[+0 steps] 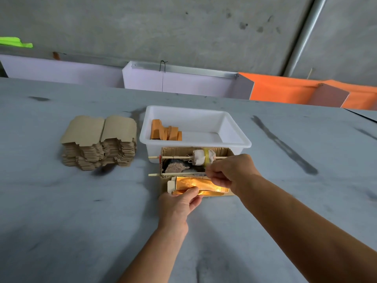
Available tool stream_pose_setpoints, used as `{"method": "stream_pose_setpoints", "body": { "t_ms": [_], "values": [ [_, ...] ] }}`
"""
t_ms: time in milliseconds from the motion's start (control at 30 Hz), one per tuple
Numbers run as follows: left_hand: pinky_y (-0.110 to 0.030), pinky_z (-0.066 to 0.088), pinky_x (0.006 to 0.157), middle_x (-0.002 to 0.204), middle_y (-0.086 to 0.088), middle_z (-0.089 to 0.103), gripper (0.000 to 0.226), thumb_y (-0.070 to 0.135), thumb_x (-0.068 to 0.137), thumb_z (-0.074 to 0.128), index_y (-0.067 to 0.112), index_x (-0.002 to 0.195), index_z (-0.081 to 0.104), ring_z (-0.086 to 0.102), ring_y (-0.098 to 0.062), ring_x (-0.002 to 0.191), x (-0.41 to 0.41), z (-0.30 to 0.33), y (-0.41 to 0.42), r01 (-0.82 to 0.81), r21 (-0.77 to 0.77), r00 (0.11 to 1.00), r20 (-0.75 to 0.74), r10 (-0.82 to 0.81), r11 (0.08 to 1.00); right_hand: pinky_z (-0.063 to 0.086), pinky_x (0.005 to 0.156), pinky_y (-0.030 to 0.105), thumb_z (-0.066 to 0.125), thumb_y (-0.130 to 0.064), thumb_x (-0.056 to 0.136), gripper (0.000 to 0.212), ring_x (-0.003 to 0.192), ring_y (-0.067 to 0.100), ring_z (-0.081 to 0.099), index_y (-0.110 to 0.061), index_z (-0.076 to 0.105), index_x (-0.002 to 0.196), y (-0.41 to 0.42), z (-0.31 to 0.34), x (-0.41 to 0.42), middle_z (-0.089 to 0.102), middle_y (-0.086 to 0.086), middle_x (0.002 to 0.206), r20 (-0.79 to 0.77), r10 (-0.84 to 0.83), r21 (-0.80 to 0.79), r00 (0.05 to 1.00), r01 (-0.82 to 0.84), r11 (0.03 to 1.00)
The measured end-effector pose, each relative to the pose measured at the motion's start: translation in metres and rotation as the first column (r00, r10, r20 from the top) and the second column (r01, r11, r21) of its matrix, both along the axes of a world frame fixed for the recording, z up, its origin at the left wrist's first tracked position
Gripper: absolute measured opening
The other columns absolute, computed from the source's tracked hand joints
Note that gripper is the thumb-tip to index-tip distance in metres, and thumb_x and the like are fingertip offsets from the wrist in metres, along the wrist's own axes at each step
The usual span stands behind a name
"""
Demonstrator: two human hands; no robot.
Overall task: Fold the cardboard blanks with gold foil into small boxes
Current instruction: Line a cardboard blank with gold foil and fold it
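Observation:
A cardboard blank [195,183] with shiny gold foil on its upper face lies in front of a small brown cardboard box [224,152]. My left hand [179,203] pinches the blank's near edge between thumb and fingers. My right hand [230,172] pinches its far right edge from above. A tall stack of brown flat blanks [100,141] stands on the table to the left. Several folded orange-gold boxes [165,132] lean together in the left part of a white plastic tub [195,142].
The brown box holds a wooden stick [173,157] with a white cloth roll [202,157] and dark lumps beneath; a second stick [155,175] juts out on its left. White and orange panels [275,88] stand beyond the grey table's far edge.

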State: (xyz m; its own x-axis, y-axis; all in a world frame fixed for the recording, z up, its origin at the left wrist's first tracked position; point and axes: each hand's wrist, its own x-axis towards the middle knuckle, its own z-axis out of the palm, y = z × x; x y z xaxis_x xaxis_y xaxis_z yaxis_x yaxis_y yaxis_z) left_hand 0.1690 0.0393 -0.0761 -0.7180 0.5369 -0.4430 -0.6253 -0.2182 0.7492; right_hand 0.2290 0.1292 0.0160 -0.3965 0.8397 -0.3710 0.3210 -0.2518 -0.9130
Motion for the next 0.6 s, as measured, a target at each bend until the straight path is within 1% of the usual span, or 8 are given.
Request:
{"method": "stream_pose_setpoints", "body": {
  "t_ms": [100,200,267,333,467,600],
  "values": [
    [-0.028,0.059,0.062,0.080,-0.019,0.068,0.012,-0.012,0.074,0.070,-0.003,0.080,0.065,0.067,-0.026,0.067,0.000,0.000,-0.001,0.001,0.000,1.000,-0.007,-0.001,1.000,0.044,0.036,0.017,0.073,0.007,0.074,0.009,0.036,0.009,0.058,0.003,0.065,0.071,-0.005,-0.005,0.010,0.064,0.008,0.047,-0.044,0.005,-0.045,0.999,-0.007,0.999],
    [-0.028,0.060,0.062,0.084,-0.021,0.068,0.013,-0.011,0.074,0.071,-0.005,0.083,0.063,0.068,-0.025,0.065,-0.001,0.002,-0.001,0.006,-0.006,1.000,0.000,-0.006,1.000,0.045,0.038,0.017,0.073,0.003,0.076,0.010,0.037,0.008,0.059,0.000,0.066,0.070,-0.006,-0.012,0.018,0.065,0.006,0.049,-0.043,-0.003,-0.071,0.999,0.000,0.997],
    [-0.027,0.059,0.060,0.086,-0.021,0.069,0.018,-0.009,0.073,0.073,-0.007,0.087,0.062,0.070,-0.024,0.064,-0.001,0.002,-0.001,0.006,-0.030,1.000,0.017,-0.006,1.000,0.045,0.038,0.018,0.074,0.002,0.076,0.007,0.037,0.008,0.058,0.001,0.068,0.074,-0.006,-0.015,0.022,0.065,0.007,0.050,-0.040,-0.015,-0.107,0.999,0.011,0.994],
    [-0.026,0.059,0.058,0.088,-0.021,0.069,0.024,-0.007,0.072,0.074,-0.007,0.091,0.061,0.071,-0.024,0.065,-0.003,0.002,0.000,0.007,-0.051,1.000,0.026,-0.006,0.999,0.046,0.038,0.019,0.075,0.002,0.075,0.008,0.037,0.009,0.058,0.003,0.068,0.080,-0.007,-0.018,0.024,0.066,0.009,0.053,-0.044,-0.021,-0.157,0.999,0.014,0.987],
    [-0.026,0.058,0.056,0.090,-0.021,0.070,0.026,-0.007,0.071,0.075,-0.006,0.092,0.060,0.072,-0.023,0.064,-0.003,0.001,0.000,0.013,-0.061,1.000,0.021,-0.012,0.998,0.046,0.039,0.019,0.075,-0.002,0.077,0.009,0.038,0.009,0.057,0.002,0.070,0.084,-0.007,-0.019,0.026,0.068,0.009,0.058,-0.032,0.001,-0.208,0.999,-0.008,0.978],
    [-0.028,0.060,0.061,0.096,-0.022,0.068,0.035,-0.006,0.071,0.076,-0.008,0.101,0.058,0.071,-0.026,0.072,-0.005,-0.001,0.000,0.020,-0.068,1.000,0.022,-0.019,0.997,0.046,0.037,0.019,0.074,-0.004,0.078,0.007,0.037,0.008,0.056,-0.001,0.068,0.079,-0.007,-0.020,0.027,0.068,0.008,0.057,-0.039,0.013,-0.256,0.999,-0.022,0.966]
  ]
}}
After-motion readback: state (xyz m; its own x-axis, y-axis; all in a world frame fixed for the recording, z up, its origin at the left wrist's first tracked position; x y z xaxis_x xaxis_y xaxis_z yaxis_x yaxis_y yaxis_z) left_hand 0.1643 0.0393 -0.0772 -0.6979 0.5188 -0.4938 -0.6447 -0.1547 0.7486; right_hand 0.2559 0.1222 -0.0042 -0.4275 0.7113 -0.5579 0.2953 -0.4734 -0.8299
